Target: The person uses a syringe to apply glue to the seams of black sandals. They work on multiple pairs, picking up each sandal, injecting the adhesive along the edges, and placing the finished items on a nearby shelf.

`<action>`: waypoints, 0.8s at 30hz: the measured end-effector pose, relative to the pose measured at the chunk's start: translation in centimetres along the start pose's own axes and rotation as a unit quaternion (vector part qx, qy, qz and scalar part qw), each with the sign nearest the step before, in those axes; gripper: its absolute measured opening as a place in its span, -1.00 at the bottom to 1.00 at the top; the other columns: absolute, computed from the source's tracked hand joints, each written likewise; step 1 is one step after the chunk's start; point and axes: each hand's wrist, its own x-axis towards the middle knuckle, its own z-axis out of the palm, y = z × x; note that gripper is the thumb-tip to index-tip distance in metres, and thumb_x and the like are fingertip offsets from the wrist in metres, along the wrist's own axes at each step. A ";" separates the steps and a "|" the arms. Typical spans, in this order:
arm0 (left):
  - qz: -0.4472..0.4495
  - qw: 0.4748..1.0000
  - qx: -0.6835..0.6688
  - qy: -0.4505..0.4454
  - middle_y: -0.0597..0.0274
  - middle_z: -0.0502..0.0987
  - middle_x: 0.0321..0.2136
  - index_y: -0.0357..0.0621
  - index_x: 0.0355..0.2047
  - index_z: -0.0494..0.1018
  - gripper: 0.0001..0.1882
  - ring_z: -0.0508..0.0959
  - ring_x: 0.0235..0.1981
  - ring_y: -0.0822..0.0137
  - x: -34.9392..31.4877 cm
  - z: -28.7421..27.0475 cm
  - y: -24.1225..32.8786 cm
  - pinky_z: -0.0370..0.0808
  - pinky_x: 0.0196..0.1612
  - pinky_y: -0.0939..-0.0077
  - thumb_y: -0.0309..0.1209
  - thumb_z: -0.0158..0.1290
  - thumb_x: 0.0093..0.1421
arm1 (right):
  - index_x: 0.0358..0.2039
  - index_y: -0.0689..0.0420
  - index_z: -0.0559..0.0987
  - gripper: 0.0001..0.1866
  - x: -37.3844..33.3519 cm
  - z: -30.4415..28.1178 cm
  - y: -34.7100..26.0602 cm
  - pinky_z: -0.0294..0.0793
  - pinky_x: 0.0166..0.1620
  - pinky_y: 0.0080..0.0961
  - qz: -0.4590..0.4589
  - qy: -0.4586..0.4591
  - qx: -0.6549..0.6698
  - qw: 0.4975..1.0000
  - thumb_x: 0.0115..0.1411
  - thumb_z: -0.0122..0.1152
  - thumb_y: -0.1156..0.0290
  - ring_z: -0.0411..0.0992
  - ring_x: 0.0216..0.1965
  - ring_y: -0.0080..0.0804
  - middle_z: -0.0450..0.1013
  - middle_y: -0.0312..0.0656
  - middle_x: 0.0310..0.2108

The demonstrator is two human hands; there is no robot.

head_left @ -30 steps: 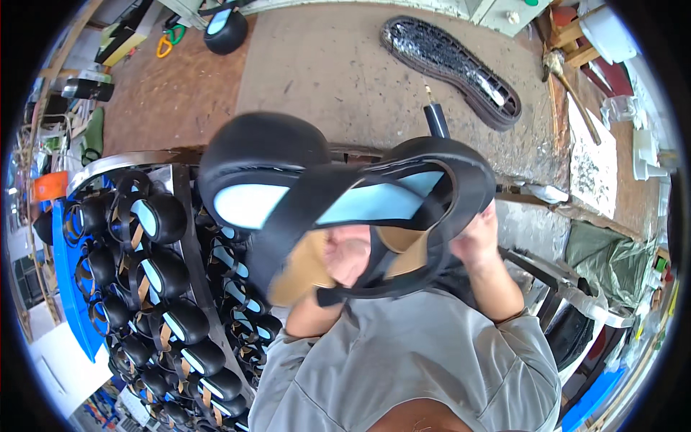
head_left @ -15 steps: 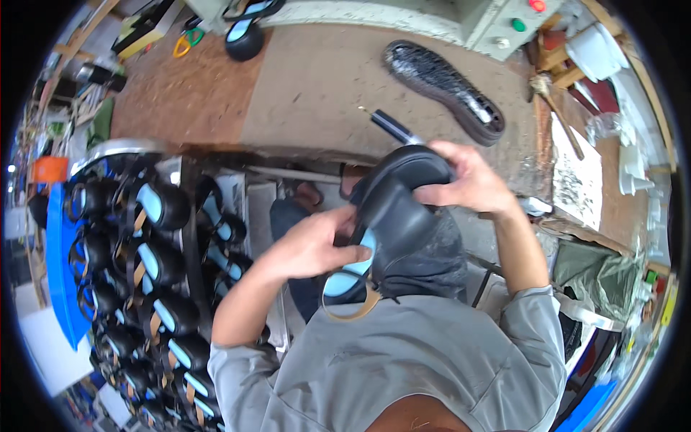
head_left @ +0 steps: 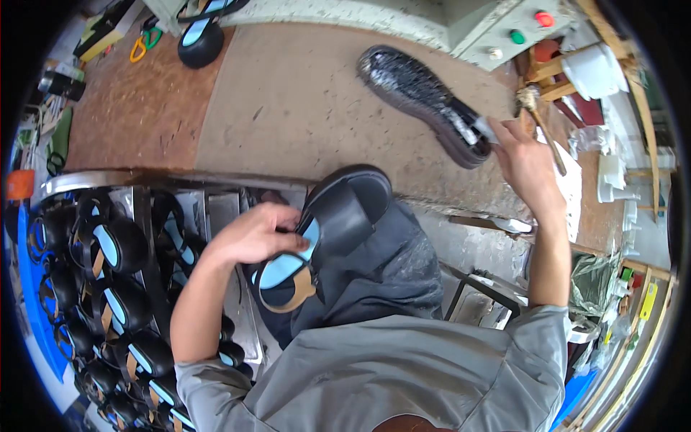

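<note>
My left hand (head_left: 266, 234) is closed on a black sandal (head_left: 335, 227) with a wide front strap, a light blue footbed and a tan ankle strap. The sandal rests over my lap, its toe pointing away from me. Out to the right, my right hand (head_left: 529, 155) pinches a slim tool (head_left: 488, 131), pen-like, with a silver-grey body and a dark front part. That front part reaches over the heel end of a dark shoe sole (head_left: 410, 93) lying on the bench. The sole's hollow is smeared shiny black and white. Whether the tool touches it I cannot tell.
On the left, a rack (head_left: 147, 216) carries several similar black sandals. Another sandal (head_left: 201, 43) and orange-and-green-handled scissors (head_left: 145, 45) lie at the bench's back left. A grey machine (head_left: 497, 32) with buttons stands behind. A brush (head_left: 540, 126) lies at the right.
My right hand has left the sandal and moved right to the sole, carrying the slim tool. My left hand keeps the sandal, now lower and further left. The view has shifted too.
</note>
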 end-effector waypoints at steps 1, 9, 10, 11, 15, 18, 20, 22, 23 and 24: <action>0.001 0.998 0.057 0.008 0.24 0.43 -0.71 -0.25 -0.50 0.46 -0.79 0.35 -0.66 0.48 0.4 -0.7 -1.2 0.26 -0.56 0.49 -0.35 0.17 -0.01 | -0.04 0.15 0.45 -0.62 -0.1 0.2 -0.8 0.53 -0.35 -0.32 -0.012 0.006 -0.009 1.000 0.06 0.09 0.54 0.51 -0.34 -0.11 0.46 -0.06 -0.19; -0.087 0.987 0.130 -0.047 0.13 0.46 -0.68 -0.24 -0.45 0.50 -0.75 0.39 -0.64 0.29 2.3 -3.5 2.3 0.30 -0.52 0.40 -0.34 0.17 -0.12 | -0.06 0.25 0.53 -0.64 -5.0 -1.2 1.3 0.42 -0.32 -0.55 0.066 -0.023 0.262 0.963 0.09 0.22 0.49 0.45 -0.34 -0.42 0.51 -0.05 -0.24; -0.068 0.984 0.161 -0.046 0.08 0.46 -0.68 -0.22 -0.47 0.50 -0.74 0.41 -0.64 0.21 2.8 -3.8 2.4 0.31 -0.51 0.35 -0.30 0.16 -0.13 | -0.06 0.27 0.52 -0.65 -5.6 -2.0 2.0 0.41 -0.33 -0.57 0.111 -0.029 0.284 0.952 0.11 0.20 0.50 0.45 -0.35 -0.44 0.51 -0.05 -0.24; -0.073 0.982 0.171 -0.042 0.06 0.47 -0.67 -0.22 -0.47 0.50 -0.73 0.42 -0.62 0.17 3.0 -3.9 2.5 0.31 -0.50 0.33 -0.29 0.16 -0.14 | -0.06 0.30 0.52 -0.66 -6.2 -2.1 2.6 0.41 -0.33 -0.60 0.155 -0.033 0.312 0.937 0.12 0.18 0.52 0.45 -0.36 -0.47 0.51 -0.05 -0.23; -0.084 0.975 0.200 -0.045 0.04 0.47 -0.66 -0.23 -0.48 0.50 -0.73 0.46 -0.59 0.13 3.9 -4.3 3.1 0.34 -0.48 0.33 -0.32 0.16 -0.19 | -0.17 0.37 0.55 -0.55 -4.2 -0.1 1.4 0.43 -0.31 -0.64 -0.030 -0.037 0.440 0.897 0.01 0.31 0.29 0.51 -0.35 -0.41 0.51 0.06 -0.30; -0.077 0.975 0.203 -0.036 0.09 0.46 -0.68 -0.23 -0.49 0.50 -0.75 0.48 -0.62 0.22 3.3 -4.6 2.8 0.35 -0.50 0.42 -0.40 0.17 -0.25 | -0.27 0.41 0.58 -0.51 -1.1 1.3 -1.7 0.49 -0.41 -0.58 -0.090 -0.031 0.464 0.881 -0.11 0.37 0.24 0.54 -0.48 -0.29 0.52 0.12 -0.43; -0.099 0.978 0.179 -0.040 0.03 0.49 -0.63 -0.22 -0.47 0.52 -0.74 0.50 -0.57 0.11 3.7 -4.6 3.5 0.38 -0.46 0.35 -0.35 0.17 -0.22 | -0.30 0.42 0.58 -0.53 0.1 1.7 -2.2 0.50 -0.45 -0.56 -0.127 -0.036 0.456 0.880 -0.12 0.37 0.26 0.54 -0.53 -0.25 0.52 0.12 -0.46; -0.113 0.978 0.170 -0.042 0.01 0.53 -0.59 -0.20 -0.44 0.54 -0.72 0.53 -0.52 0.07 4.0 -4.6 3.4 0.42 -0.41 0.34 -0.35 0.17 -0.21 | -0.31 0.42 0.58 -0.54 0.7 2.0 -2.3 0.51 -0.47 -0.55 -0.143 -0.034 0.441 0.885 -0.12 0.38 0.27 0.54 -0.55 -0.23 0.52 0.12 -0.49; -0.118 0.978 0.169 -0.043 0.01 0.53 -0.59 -0.20 -0.43 0.54 -0.72 0.54 -0.52 0.07 4.1 -4.6 3.6 0.42 -0.41 0.35 -0.35 0.17 -0.21 | -0.32 0.42 0.59 -0.55 0.8 2.2 -2.4 0.52 -0.48 -0.55 -0.147 -0.033 0.440 0.885 -0.12 0.38 0.27 0.54 -0.56 -0.23 0.52 0.12 -0.50; -0.123 0.977 0.168 -0.044 0.01 0.53 -0.58 -0.20 -0.43 0.54 -0.71 0.55 -0.51 0.08 4.2 -4.6 3.8 0.42 -0.41 0.36 -0.35 0.18 -0.21 | -0.32 0.41 0.59 -0.55 0.9 2.3 -2.5 0.52 -0.48 -0.55 -0.142 -0.033 0.451 0.881 -0.12 0.38 0.27 0.55 -0.55 -0.23 0.52 0.12 -0.50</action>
